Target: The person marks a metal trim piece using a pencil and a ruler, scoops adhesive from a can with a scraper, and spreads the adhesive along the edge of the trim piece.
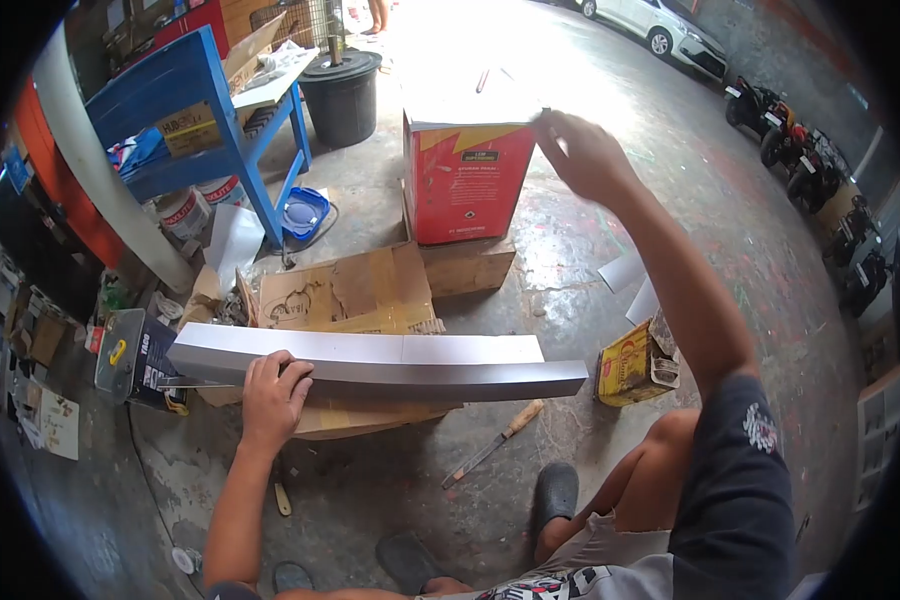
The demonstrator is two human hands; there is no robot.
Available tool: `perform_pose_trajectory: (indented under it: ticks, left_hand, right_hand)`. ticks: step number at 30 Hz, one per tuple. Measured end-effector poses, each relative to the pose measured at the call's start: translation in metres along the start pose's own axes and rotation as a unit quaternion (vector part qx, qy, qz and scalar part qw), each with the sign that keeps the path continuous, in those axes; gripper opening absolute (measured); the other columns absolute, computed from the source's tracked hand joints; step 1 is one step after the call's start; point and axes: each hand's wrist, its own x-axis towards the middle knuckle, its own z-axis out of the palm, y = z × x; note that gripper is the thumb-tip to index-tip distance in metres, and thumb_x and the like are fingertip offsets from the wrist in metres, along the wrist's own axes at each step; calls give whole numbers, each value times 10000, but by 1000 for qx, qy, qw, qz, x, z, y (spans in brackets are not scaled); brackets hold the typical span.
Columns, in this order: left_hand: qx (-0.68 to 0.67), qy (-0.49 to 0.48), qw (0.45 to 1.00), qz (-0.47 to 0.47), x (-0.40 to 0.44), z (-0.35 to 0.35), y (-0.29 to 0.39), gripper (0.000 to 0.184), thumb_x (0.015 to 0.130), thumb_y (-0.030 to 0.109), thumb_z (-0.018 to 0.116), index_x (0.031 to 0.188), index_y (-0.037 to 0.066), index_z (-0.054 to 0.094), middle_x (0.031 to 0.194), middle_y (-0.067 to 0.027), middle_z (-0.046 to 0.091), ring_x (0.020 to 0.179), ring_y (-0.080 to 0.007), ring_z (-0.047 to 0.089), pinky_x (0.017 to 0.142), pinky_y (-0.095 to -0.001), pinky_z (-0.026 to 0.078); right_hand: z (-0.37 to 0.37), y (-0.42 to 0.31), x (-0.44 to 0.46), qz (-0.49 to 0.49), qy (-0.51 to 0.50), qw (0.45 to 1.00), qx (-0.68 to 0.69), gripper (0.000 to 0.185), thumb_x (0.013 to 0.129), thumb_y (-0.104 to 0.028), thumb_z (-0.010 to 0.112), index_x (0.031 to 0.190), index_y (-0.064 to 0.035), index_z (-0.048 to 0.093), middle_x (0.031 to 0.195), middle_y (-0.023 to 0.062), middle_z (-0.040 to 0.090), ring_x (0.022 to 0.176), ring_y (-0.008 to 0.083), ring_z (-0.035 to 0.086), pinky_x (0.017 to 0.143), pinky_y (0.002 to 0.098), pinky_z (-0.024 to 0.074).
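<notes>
A long, slightly curved strip [470, 378], white on top and grey along its front face, lies across a cardboard box [345, 285]. My left hand [275, 398] is closed over the near edge of the strip, toward its left end. My right hand [592, 158] is raised at the top right corner of a red and yellow tin [470, 185]. Its fingers are pinched together, and a small dark bit shows at their tips, too small to name. A white sheet [460, 95] covers the tin's top, with a thin red and dark tool [483, 80] on it.
On the floor are a wooden-handled knife [495, 443] and a yellow can [635, 370]. A clear-lidded toolbox [140, 355] stands at left, near a blue bench [195, 110] and a black bucket [342, 98]. Motorbikes [805, 150] and a white car [660, 35] are parked at back right.
</notes>
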Motion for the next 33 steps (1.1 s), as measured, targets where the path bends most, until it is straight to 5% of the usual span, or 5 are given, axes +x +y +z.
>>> perform_pose_trajectory:
  ticks: [7, 20, 23, 30, 33]
  left_hand:
    - [-3, 4, 1000, -14, -1, 2, 0, 212, 916, 179, 845, 1115, 133, 789, 1140, -93, 668, 1121, -348, 645, 1017, -497, 510]
    - [-9, -20, 1000, -9, 3, -5, -2, 288, 898, 195, 855, 1151, 110, 748, 1165, -112, 685, 1152, -363, 651, 1047, -504, 503]
    - [-18, -21, 1000, -11, 4, -4, -3, 322, 898, 196, 850, 1166, 73, 719, 1190, -131, 701, 1169, -378, 651, 1061, -504, 498]
    - [-27, -9, 1000, 6, -2, 3, -14, 316, 908, 178, 834, 1155, 38, 696, 1203, -167, 690, 1202, -405, 642, 1095, -515, 473]
    - [-27, -14, 1000, -3, -4, 1, -12, 289, 924, 156, 816, 1168, 43, 709, 1209, -148, 675, 1209, -382, 634, 1119, -517, 454]
  right_hand:
    - [83, 33, 173, -53, -43, 996, -63, 403, 1088, -164, 553, 1428, -233, 756, 1184, 65, 849, 1144, 251, 789, 984, 445, 609]
    - [101, 36, 201, 22, -79, 991, -104, 291, 1012, -175, 620, 1212, -142, 829, 1222, 123, 830, 1165, 313, 781, 986, 452, 600]
    - [80, 26, 190, 29, -126, 987, -99, 310, 1025, -147, 598, 1254, -114, 805, 1286, 134, 816, 1197, 331, 774, 1011, 467, 599]
    - [40, -9, 110, -110, 97, 988, -54, 278, 1076, -150, 586, 1318, -94, 712, 1187, 201, 794, 1119, 412, 761, 988, 536, 590]
    - [4, -44, -26, -89, -63, 994, -2, 181, 1090, -162, 595, 1211, -60, 684, 1123, 178, 802, 1046, 413, 776, 931, 545, 600]
